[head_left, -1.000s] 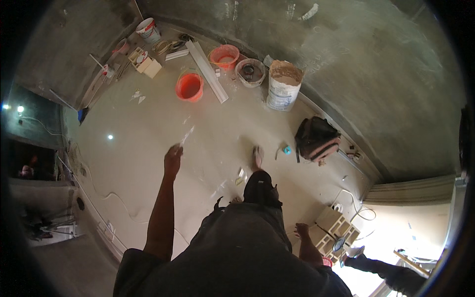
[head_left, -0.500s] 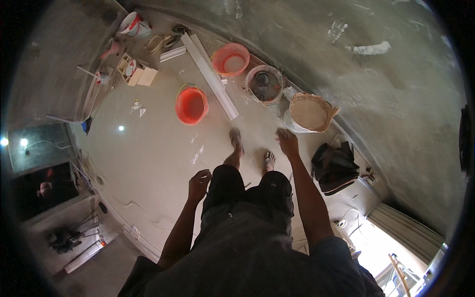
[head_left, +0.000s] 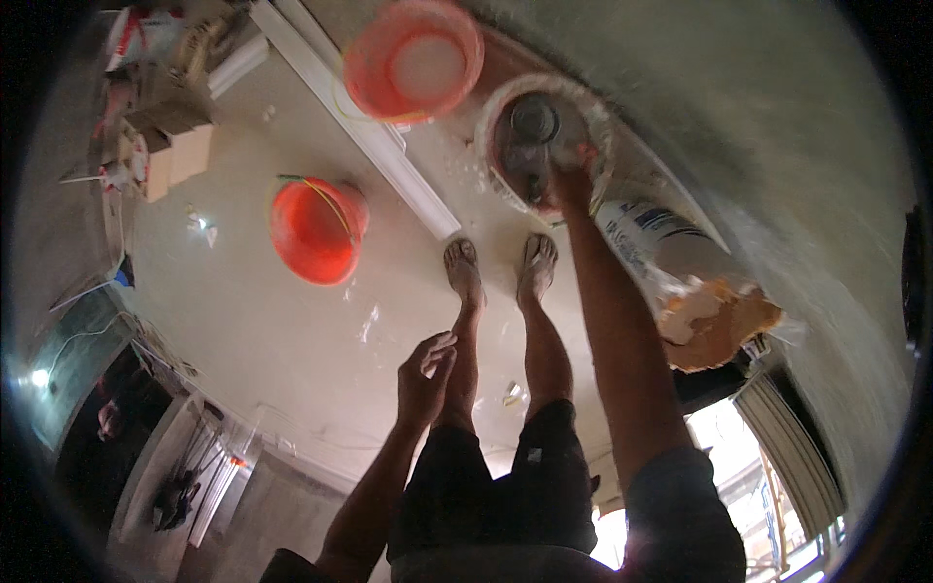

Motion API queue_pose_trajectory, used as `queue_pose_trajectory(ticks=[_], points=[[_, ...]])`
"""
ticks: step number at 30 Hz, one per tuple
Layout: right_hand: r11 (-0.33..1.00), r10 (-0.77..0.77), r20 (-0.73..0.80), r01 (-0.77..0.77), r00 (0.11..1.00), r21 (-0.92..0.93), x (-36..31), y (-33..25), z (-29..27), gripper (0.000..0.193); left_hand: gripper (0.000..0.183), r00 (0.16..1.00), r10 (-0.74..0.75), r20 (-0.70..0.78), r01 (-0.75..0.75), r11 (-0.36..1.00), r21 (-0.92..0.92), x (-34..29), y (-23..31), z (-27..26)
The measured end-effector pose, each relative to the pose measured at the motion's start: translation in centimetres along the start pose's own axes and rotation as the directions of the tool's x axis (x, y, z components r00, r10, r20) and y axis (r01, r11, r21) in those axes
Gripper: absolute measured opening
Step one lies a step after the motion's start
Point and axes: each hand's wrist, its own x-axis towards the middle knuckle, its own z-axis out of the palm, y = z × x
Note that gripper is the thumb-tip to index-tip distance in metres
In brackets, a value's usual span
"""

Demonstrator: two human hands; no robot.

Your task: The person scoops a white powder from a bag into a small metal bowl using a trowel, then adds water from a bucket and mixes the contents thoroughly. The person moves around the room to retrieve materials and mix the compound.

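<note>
My right hand reaches down into a round, plaster-crusted bucket at the far right. Its fingers are blurred and partly lost against the dark contents, so what they touch does not show. A dark round object lies inside that bucket, near the hand. In front of my left shin hovers my left hand, its fingers loosely bent and apart, with nothing in them. Beside my right forearm an opened white sack with a torn brown paper mouth leans over.
An orange-red bucket with a yellow handle stands to the left, and a wider red tub at the back. White trim strips lie between them, ending near my feet. A cardboard box sits farther left. A wall rises on the right.
I have stepped forward, so the buckets appear nearer. My right hand has gone from beside the sack into the crusted bucket. My left hand has moved in front of my left leg.
</note>
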Motion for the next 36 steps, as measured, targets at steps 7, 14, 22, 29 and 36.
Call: queue_pose_trajectory(ticks=[7,14,22,29,36], points=[[0.803,-0.025,0.556,0.348,0.831,-0.484,11.4,-2.5,1.7,0.067,0.030,0.969,-0.239,0.056,0.243,0.966,-0.093,2.0,-7.5,3.2],[1.000,-0.013,-0.163,0.014,0.986,0.002,7.5,-2.0,3.1,0.056,0.031,0.958,-0.263,0.118,0.278,0.951,-0.136,3.3,-7.4,3.9],[0.952,-0.297,-0.339,0.252,0.892,-0.171,5.7,-3.1,3.1,0.075,0.031,0.958,-0.260,0.125,0.269,0.961,-0.064,4.0,-7.6,3.3],[0.925,-0.343,-0.314,0.376,0.885,0.050,6.5,-2.2,5.9,0.068,0.029,0.948,-0.288,0.136,0.299,0.952,-0.070,3.9,-7.5,2.9],[0.758,-0.029,-0.232,0.173,0.972,0.629,3.1,-2.8,3.8,0.051,0.030,0.960,-0.254,0.119,0.251,0.967,0.038,3.6,-6.9,2.2]])
